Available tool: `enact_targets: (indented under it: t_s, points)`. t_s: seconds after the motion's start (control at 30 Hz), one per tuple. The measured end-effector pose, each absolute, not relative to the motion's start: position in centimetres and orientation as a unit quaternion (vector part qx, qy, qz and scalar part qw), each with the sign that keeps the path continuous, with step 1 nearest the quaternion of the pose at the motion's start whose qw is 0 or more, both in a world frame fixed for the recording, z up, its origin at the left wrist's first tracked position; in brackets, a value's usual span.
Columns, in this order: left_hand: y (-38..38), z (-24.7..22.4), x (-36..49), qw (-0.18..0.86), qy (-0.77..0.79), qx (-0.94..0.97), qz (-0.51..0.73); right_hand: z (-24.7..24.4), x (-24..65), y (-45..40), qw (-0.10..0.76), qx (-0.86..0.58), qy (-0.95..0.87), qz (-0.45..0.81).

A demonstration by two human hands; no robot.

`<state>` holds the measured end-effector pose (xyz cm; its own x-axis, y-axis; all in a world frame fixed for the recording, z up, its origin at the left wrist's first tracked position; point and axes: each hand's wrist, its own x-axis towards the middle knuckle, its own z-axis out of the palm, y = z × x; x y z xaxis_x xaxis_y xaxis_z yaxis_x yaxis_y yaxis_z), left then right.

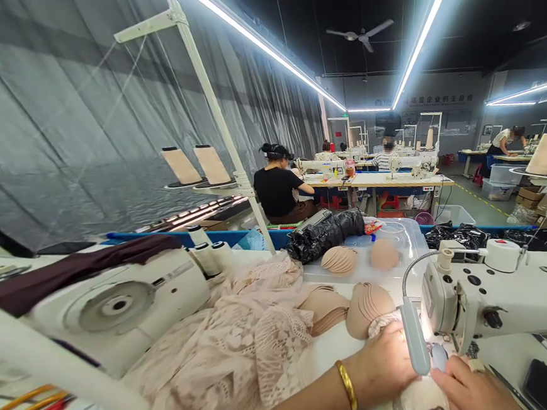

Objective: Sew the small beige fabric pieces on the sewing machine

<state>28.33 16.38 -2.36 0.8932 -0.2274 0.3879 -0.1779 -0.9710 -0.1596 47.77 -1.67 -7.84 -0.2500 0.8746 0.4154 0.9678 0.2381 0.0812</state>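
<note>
Sewing apparently midway: cream rounded fabric piece (421, 400) between the fingers, white metal sewing machine (443, 300) just beyond; right hand (478, 398) fingers bent against it, left hand (386, 367) fingers part-hidden by grey oblong lamp (414, 339), pinch untellable; nested beige cups (364, 310) past left fingers seemingly waiting.

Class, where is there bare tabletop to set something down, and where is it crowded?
A small bare patch lies between the lace heap, the cup stacks and the left forearm; a narrower one between the sewing machine and the black phone. Crowded: around the grey lamp, left hand and right hand.
</note>
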Motion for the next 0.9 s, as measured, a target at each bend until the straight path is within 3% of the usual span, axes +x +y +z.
enact_targets:
  t_s: [0.5, 0.67, 0.77, 0.9]
  points:
    - [16.2, -2.0, 28.1, 0.06, 0.038, -0.985, -0.16, -8.9, 48.0, -1.1, 0.158, -0.608, -0.761, -0.16]
    - [16.3, -3.0, 29.4, 0.009, -0.005, -0.99, -0.141, -8.9, 48.2, -1.4, 0.202, -0.619, -0.749, -0.12]
    - [16.4, -3.4, 29.2, -0.02, -0.028, -0.988, -0.15, -7.9, 47.5, -1.7, 0.286, -0.631, -0.721, -0.018]
    - [14.7, -3.3, 24.9, -0.076, -0.037, -0.98, -0.182, -6.5, 44.2, -1.1, 0.481, -0.595, -0.575, 0.29]
